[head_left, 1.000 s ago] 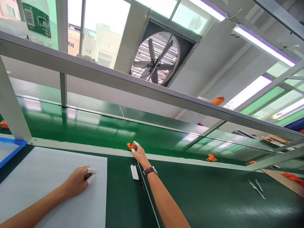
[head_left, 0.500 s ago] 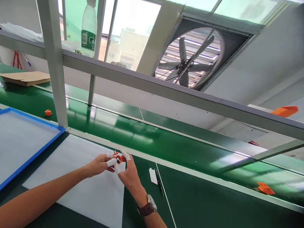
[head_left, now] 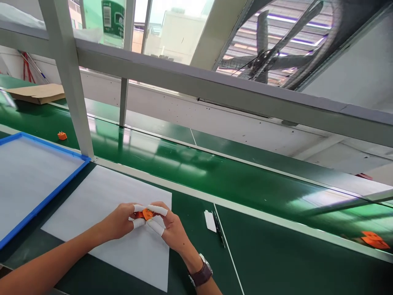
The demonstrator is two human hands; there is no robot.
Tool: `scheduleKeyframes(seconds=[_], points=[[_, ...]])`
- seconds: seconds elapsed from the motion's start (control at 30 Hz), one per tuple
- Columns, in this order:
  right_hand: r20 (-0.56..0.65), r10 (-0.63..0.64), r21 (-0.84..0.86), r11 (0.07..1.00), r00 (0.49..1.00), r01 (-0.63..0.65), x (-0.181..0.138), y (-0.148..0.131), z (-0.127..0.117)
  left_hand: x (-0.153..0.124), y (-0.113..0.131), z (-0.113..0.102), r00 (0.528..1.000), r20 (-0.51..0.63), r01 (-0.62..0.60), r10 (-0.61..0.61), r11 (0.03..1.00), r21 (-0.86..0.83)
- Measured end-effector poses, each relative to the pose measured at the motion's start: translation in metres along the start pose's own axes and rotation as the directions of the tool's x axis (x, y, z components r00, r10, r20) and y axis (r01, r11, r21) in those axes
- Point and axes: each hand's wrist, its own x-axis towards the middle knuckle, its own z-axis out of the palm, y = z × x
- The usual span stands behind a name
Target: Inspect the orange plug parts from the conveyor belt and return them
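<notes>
A small orange plug housing (head_left: 147,214) sits between my two hands, above a white paper sheet (head_left: 129,254) on the dark green table. My left hand (head_left: 118,221) pinches its left side with thumb and fingers. On its right side, my right hand (head_left: 172,229) grips it the same way. White finger cots cover several fingertips on both hands. The fingers partly hide the housing, so I cannot tell whether it is one piece or two. My right wrist wears a watch with a dark strap.
Left lies a blue-edged white board (head_left: 46,172). Beyond the table's rail runs a green conveyor belt (head_left: 184,164) carrying an orange plug (head_left: 62,135) and orange pieces (head_left: 375,239). Right of the paper are a white card (head_left: 210,221) and a thin dark strip (head_left: 219,229). A metal post (head_left: 66,82) supports the shelf.
The view has tilted down and shifted. My hands have turned the housing, so its plain orange outside now faces me instead of the dark and metal parts seen before.
</notes>
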Motion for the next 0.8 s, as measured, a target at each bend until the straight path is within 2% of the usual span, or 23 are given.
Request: scheduleKeyframes(seconds=[0.07,0.13,0.3,0.47,0.67,0.8], points=[[-0.005,0.007,0.026,1.000,1.000,-0.007,-0.001,-0.001,0.001,0.000,-0.001,0.001,1.000,0.007,-0.029,0.029,1.000,0.013],[-0.066,0.003,0.032,0.999,0.998,-0.001,-0.001,0.000,0.001,0.002,-0.003,0.002,0.999,-0.006,-0.036,0.036,0.999,-0.028],[-0.212,-0.126,-0.069,0.991,0.969,0.113,-0.007,0.007,0.007,0.004,-0.009,0.006,0.997,-0.021,0.066,-0.076,0.953,-0.295],[-0.137,-0.348,-0.294,0.908,0.927,0.297,-0.010,0.006,0.014,0.006,-0.018,0.010,0.978,-0.082,0.129,-0.190,0.869,-0.478],[-0.189,-0.330,-0.413,0.881,0.925,0.231,-0.011,0.005,0.015,0.009,-0.019,0.011,0.970,-0.027,0.181,-0.242,0.792,-0.583],[-0.148,-0.361,-0.422,0.865,0.921,0.271,-0.012,0.005,0.018,0.009,-0.020,0.014,0.953,-0.095,0.176,-0.289,0.780,-0.601]])
